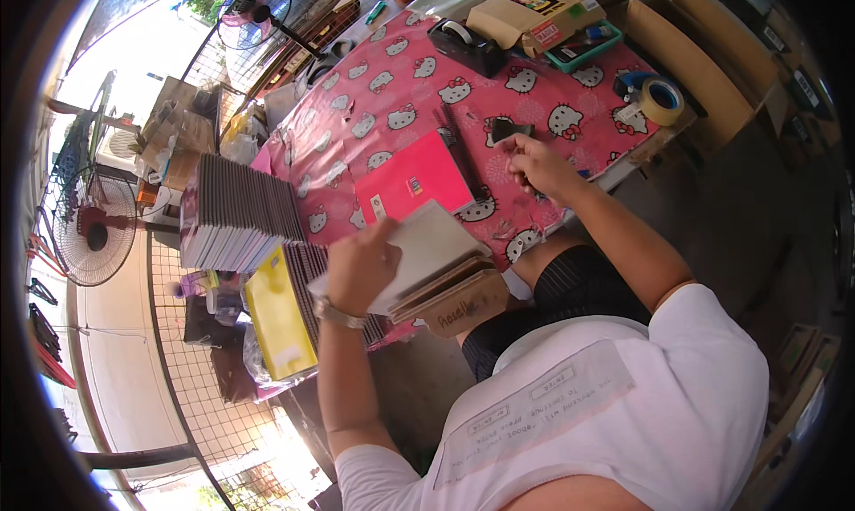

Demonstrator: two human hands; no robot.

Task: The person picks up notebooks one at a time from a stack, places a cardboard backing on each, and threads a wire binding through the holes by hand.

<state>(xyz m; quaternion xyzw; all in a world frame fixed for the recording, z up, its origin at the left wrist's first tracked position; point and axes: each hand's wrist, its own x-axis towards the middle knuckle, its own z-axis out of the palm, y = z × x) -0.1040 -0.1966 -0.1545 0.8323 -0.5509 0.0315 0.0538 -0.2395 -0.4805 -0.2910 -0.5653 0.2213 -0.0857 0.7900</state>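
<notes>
My left hand (361, 266), with a watch at its wrist, is closed at the edge of a white sheet (432, 248). The sheet leans over an open cardboard box (463, 306) by my lap, which holds upright brown card pieces. Over the table's right side, my right hand (543, 168) has its fingers drawn together in a pinch; what they hold, if anything, is too small to make out. A small dark object (512, 131) lies just beyond its fingertips. Between my hands, a bright pink notebook (417, 177) lies flat, with a dark spiral strip at its right edge.
A tall stack of spiral notebooks (240, 210) stands on the left, with a yellow-covered notebook (280, 315) nearer me. Toward the back are a black tape dispenser (466, 48), a cardboard box (532, 12) and a green tray (585, 50). Tape rolls (661, 100) sit at the right edge.
</notes>
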